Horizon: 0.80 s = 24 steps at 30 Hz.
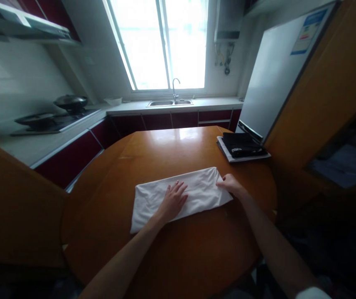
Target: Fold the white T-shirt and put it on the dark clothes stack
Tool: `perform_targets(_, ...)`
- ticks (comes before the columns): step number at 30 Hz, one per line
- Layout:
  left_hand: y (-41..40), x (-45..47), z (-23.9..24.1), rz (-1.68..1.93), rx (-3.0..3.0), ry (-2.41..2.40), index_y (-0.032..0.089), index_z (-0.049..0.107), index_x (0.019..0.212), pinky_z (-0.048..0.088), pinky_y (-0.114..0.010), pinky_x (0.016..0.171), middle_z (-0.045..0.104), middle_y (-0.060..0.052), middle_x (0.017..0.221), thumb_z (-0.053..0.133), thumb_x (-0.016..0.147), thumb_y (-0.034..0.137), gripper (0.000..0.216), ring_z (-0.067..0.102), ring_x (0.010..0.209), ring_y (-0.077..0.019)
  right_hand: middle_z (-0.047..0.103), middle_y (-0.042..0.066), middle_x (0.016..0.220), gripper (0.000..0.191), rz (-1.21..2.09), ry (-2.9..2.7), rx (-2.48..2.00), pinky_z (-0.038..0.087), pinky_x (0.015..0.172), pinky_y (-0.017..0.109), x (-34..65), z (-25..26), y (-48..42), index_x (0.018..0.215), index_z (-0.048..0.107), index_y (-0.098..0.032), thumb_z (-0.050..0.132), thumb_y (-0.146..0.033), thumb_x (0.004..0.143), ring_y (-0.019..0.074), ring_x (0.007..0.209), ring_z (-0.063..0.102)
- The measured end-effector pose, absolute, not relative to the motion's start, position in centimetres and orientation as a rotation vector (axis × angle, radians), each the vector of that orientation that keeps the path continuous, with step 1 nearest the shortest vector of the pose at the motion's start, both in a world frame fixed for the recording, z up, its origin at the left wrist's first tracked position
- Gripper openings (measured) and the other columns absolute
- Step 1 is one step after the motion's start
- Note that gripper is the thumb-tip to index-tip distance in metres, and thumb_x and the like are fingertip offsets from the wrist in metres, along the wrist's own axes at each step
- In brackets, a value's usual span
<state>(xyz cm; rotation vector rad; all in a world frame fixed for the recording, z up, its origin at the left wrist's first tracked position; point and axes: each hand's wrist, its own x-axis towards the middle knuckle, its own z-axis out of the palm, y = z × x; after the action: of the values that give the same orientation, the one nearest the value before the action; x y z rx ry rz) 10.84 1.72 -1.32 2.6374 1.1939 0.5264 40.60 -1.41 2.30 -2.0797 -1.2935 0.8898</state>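
The left hand (174,200) lies flat and open on the white cloth (180,196), fingers spread, holding nothing. The right hand (231,184) curls around the cloth's right edge, arm stretched forward. The folded cloth lies mid-table (196,253), with black clothes (242,145) farther back.

This is a home kitchen. A steel double sink with a curved tap (173,101) sits under a bright window (162,41), dark pans rest on a gas hob (56,118), dark red cabinet doors (68,160) line the pale counter, and a white fridge (274,74) stands beside a round wooden surface (178,249).
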Motion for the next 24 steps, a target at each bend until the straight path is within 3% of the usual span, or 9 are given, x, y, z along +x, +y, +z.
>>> perform_targets(4, 2.1, 10.5, -1.5, 0.653, 2.577, 1.105, 0.022, 0.058, 0.137, 0.03, -0.053, 0.121, 0.054, -0.01, 0.148, 0.045, 0.102, 0.034, 0.04, 0.042, 0.143, -0.0282, 0.076, 0.009, 0.08, 0.016, 1.136, -1.198, -1.877, 0.051, 0.058, 0.024, 40.6, 4.0, -2.1, 0.088, 0.073, -0.009, 0.064, -0.02, 0.079, 0.019, 0.068, 0.07)
perform_targets(8, 2.0, 10.8, -0.5, 0.886, 2.355, 1.007, 0.021, 0.065, 0.127, 0.044, -0.045, 0.112, 0.064, -0.01, 0.133, 0.048, 0.1, 0.036, 0.035, 0.057, 0.127, -0.0259, 0.077, 0.009, 0.095, 0.031, 1.357, -1.075, -1.546, 0.055, 0.067, 0.025, 39.1, 6.8, -2.0, 0.107, 0.07, -0.012, 0.066, -0.013, 0.076, 0.0186, 0.076, 0.071)
perform_targets(12, 1.6, 11.2, 0.9, 1.082, 1.908, 0.91, 0.021, 0.065, 0.124, 0.057, -0.039, 0.091, 0.067, -0.011, 0.123, 0.053, 0.098, 0.043, 0.037, 0.068, 0.107, -0.024, 0.075, 0.005, 0.093, 0.04, 1.247, -1.251, -1.483, 0.053, 0.065, 0.024, 34.5, 8.4, -0.4, 0.114, 0.068, -0.013, 0.07, -0.015, 0.074, 0.0185, 0.079, 0.069)
perform_targets(15, 1.4, 11.1, 1.4, 1.177, 1.53, 0.819, 0.023, 0.054, 0.141, 0.058, -0.036, 0.085, 0.063, -0.012, 0.131, 0.053, 0.097, 0.052, 0.053, 0.069, 0.102, -0.0229, 0.073, 0.004, 0.085, 0.036, 1.042, -1.537, -1.457, 0.049, 0.061, 0.024, 29.2, 7.5, 0.3, 0.109, 0.071, -0.013, 0.071, -0.016, 0.072, 0.0183, 0.073, 0.066)
perform_targets(18, 1.4, 10.6, 1.3, 1.25, 1.363, 0.913, 0.025, 0.05, 0.148, 0.055, -0.035, 0.091, 0.064, -0.01, 0.132, 0.054, 0.095, 0.055, 0.06, 0.067, 0.107, -0.0223, 0.072, 0.004, 0.082, 0.03, 0.871, -1.718, -1.423, 0.049, 0.063, 0.026, 24.4, 5.4, 0.0, 0.105, 0.072, -0.017, 0.069, -0.019, 0.075, 0.0194, 0.073, 0.065)
perform_targets(24, 2.3, 9.2, 0.3, 1.191, 1.466, 1.11, 0.018, 0.064, 0.134, 0.04, -0.038, 0.113, 0.063, -0.011, 0.138, 0.062, 0.09, 0.037, 0.048, 0.054, 0.133, -0.027, 0.073, 0.003, 0.079, 0.026, 0.892, -1.766, -1.316, 0.047, 0.062, 0.027, 23.7, 3.1, -1.5, 0.104, 0.073, -0.017, 0.058, -0.02, 0.084, 0.0156, 0.063, 0.061)
